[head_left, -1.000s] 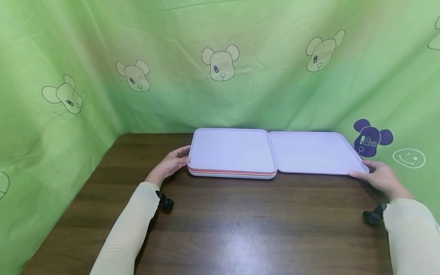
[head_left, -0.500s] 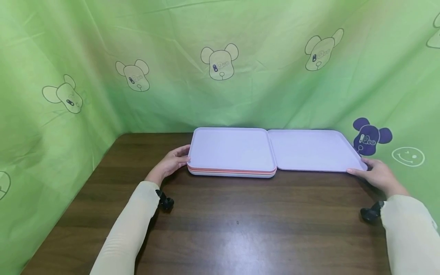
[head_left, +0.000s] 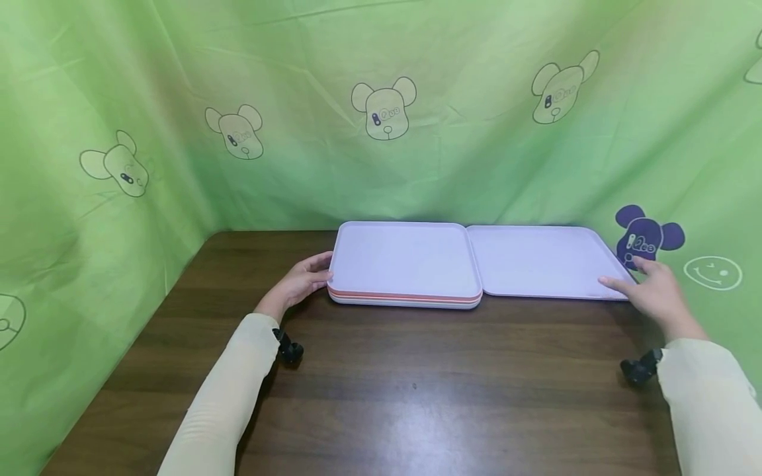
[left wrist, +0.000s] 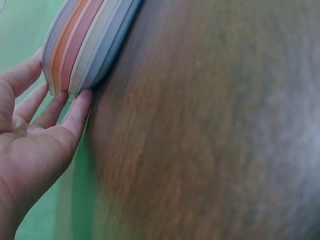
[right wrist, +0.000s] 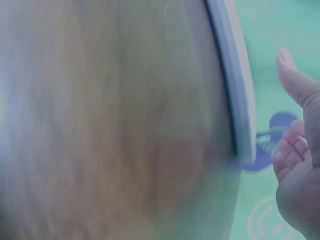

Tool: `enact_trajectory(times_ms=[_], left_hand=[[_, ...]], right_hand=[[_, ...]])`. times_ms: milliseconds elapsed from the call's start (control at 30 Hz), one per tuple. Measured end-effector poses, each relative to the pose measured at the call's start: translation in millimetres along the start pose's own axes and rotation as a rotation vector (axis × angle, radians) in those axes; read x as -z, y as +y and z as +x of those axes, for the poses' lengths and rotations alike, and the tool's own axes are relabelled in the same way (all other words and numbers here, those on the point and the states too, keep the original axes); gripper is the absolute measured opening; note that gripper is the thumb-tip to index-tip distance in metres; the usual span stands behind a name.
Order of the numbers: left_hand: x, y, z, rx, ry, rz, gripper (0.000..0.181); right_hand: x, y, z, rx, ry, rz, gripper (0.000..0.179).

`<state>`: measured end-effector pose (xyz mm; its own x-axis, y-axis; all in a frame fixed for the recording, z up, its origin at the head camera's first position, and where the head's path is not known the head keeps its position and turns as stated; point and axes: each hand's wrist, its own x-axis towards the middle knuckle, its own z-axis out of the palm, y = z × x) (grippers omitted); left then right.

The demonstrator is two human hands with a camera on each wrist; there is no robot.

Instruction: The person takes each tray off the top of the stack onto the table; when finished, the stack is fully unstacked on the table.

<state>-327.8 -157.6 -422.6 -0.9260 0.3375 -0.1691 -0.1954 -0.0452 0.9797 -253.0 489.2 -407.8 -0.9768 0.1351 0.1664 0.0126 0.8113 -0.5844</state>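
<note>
A stack of shallow rectangular trays (head_left: pixel 405 259), the top one pale lilac, lies near the back of the table. Its edges (left wrist: pixel 82 47) show orange, pink, cream and blue-grey layers in the left wrist view. My left hand (head_left: pixel 300 281) stands at the stack's left side, fingertips touching the layered edges without curling round them. To the right, against the stack, a lilac tray (head_left: pixel 548 261) lies on the table. My right hand (head_left: pixel 657 294) hovers at that tray's near right corner, thumb and fingers apart. The right wrist view shows the hand (right wrist: pixel 300 145) separate from the tray edge (right wrist: pixel 237 85).
The brown wooden table (head_left: pixel 417 383) stretches in front of the trays. A green curtain (head_left: pixel 452 152) printed with bear heads hangs right behind them and along both sides.
My right hand has let go of the right tray's corner and lifted slightly off it. The left hand has stayed at the stack's side.
</note>
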Motion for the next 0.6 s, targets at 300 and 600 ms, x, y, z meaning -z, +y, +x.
enact_trajectory(times_ms=[300, 600], left_hand=[[1.4, -1.3, -0.1, -0.007, -0.013, 0.011, 0.065], [0.6, -0.9, -0.9, -0.009, -0.015, 0.018, 0.065]], right_hand=[[-27, -61, 8.4, 0.042, -0.013, 0.084, 0.083], [-66, -123, 5.2, 0.093, -0.067, 0.241, 0.075]])
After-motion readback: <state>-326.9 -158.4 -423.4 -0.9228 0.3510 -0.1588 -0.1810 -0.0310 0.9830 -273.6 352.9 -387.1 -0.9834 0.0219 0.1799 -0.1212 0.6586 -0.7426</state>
